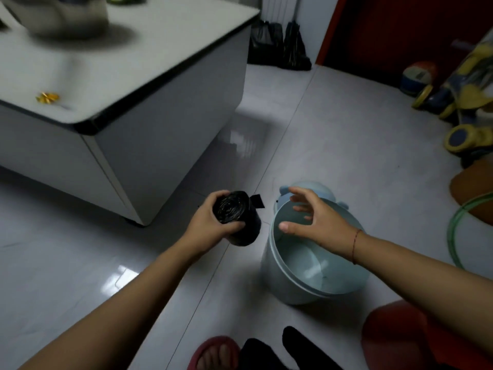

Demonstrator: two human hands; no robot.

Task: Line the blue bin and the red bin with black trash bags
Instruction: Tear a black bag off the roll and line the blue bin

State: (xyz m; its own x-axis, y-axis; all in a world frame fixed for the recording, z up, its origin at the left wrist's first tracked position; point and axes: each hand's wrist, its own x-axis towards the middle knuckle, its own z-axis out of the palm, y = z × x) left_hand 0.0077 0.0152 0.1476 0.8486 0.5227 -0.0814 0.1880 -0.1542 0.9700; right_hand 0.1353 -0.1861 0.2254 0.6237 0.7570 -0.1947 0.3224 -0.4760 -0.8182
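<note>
The left hand (213, 222) wraps a roll of black trash bags (238, 217) with fingers and thumb pressed around it, holding it above the floor just left of the blue bin (306, 287); a loose bag tail (257, 201) sticks out at the far side of the roll. The right hand (314, 222) hovers over the bin's open mouth, fingers spread and holding nothing. The bin looks bare inside, with no liner yet, and a red shape at the lower right corner, probably the red bin (416, 340), is only partly in view. The likely trouble is in separating a bag: if the free hand pulls the tail while the grip on the roll is loose, several bags may spool out, or the thin film may tear away from the perforation. The light bin could also tip if the hand catches its rim.
</note>
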